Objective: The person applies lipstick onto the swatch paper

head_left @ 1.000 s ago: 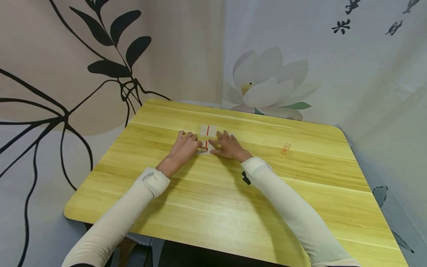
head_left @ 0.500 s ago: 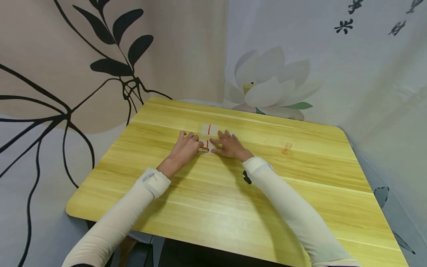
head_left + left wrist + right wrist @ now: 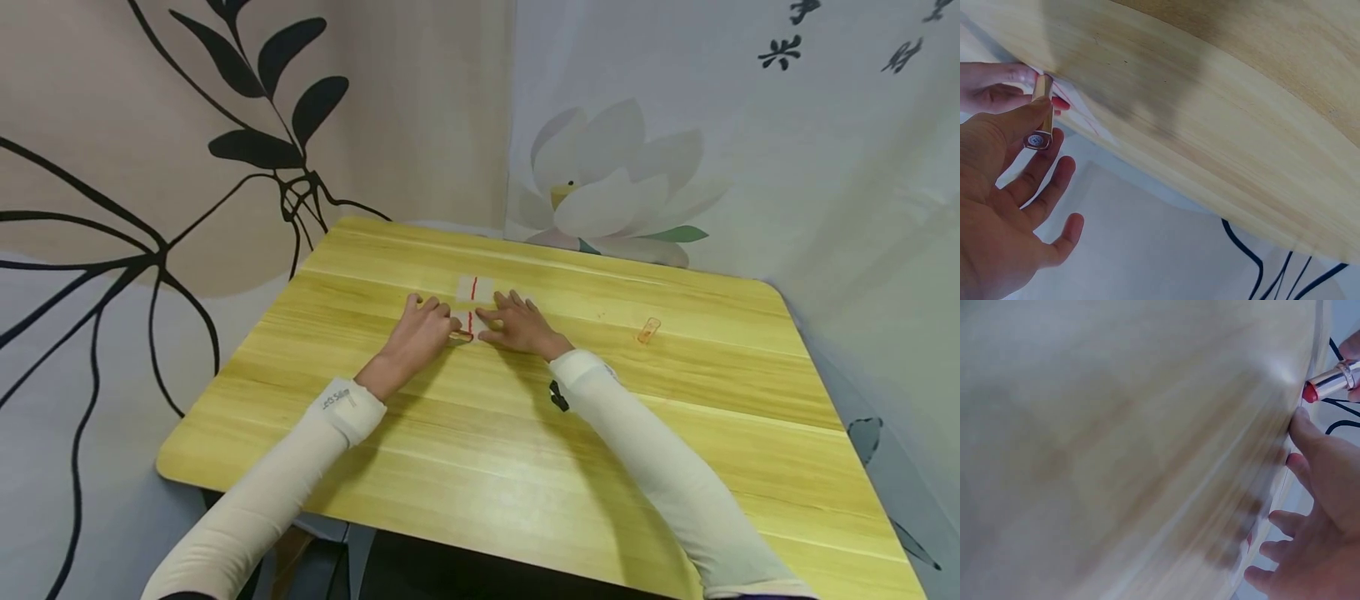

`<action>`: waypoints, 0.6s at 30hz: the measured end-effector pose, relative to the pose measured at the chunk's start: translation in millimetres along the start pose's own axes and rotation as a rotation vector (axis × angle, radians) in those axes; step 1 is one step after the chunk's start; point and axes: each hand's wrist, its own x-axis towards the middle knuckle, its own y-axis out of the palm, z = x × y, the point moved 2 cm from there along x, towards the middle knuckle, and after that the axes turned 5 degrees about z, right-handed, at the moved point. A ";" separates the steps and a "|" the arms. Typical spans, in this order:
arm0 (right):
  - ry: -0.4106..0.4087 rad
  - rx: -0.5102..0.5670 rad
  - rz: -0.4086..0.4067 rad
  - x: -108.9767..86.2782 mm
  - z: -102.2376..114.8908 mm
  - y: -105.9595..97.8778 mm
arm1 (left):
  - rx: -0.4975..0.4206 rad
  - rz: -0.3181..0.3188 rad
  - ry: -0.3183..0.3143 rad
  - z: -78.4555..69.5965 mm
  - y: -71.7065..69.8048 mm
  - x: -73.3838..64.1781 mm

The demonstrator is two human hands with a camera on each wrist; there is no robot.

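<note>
My left hand (image 3: 420, 335) pinches a gold-cased lipstick (image 3: 1042, 119) between thumb and index finger. Its other fingers are spread away from the case in the left wrist view. The lipstick's red tip (image 3: 1310, 394) is bare and points at the nearer of two white paper pieces (image 3: 464, 320). A red line runs down that piece, and the tip is at the line's near end. My right hand (image 3: 521, 325) rests beside and partly over the paper with its fingers spread. Beyond it lies the farther white paper piece (image 3: 486, 289), also marked with a red line.
A small clear, orange-tinted object (image 3: 648, 331) lies on the wooden table (image 3: 480, 467) to the right of my right hand. Behind the table hang printed cloths, a leafy plant pattern (image 3: 255, 150) at left and a lotus (image 3: 622, 183) at centre.
The head view has shifted slightly, so the table appears a little farther right. My hands, the lipstick and the paper keep nearly the same places relative to each other.
</note>
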 end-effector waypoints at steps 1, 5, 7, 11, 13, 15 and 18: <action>0.002 0.006 -0.001 -0.5 0.0 -0.6 | 0.004 -0.003 0.001 -0.4 -0.6 0.2; 0.005 0.016 -0.002 -1.4 -0.3 -2.9 | 0.015 -0.005 0.000 -1.6 -2.3 1.1; 0.005 0.012 -0.005 -1.6 -0.8 -3.6 | 0.013 -0.002 0.000 -1.9 -3.0 1.4; 0.000 0.002 -0.011 -1.9 -1.0 -3.7 | -0.008 0.002 -0.008 -1.1 -4.7 1.6; 0.002 0.001 -0.010 -2.2 -1.0 -2.8 | -0.027 0.001 -0.024 0.5 -5.6 0.9; 0.003 -0.001 -0.009 -2.4 -0.8 -1.0 | -0.052 -0.002 -0.044 2.6 -6.0 -0.1; 0.001 -0.005 -0.015 -3.1 -0.6 2.0 | -0.098 -0.007 -0.067 5.7 -6.9 -2.3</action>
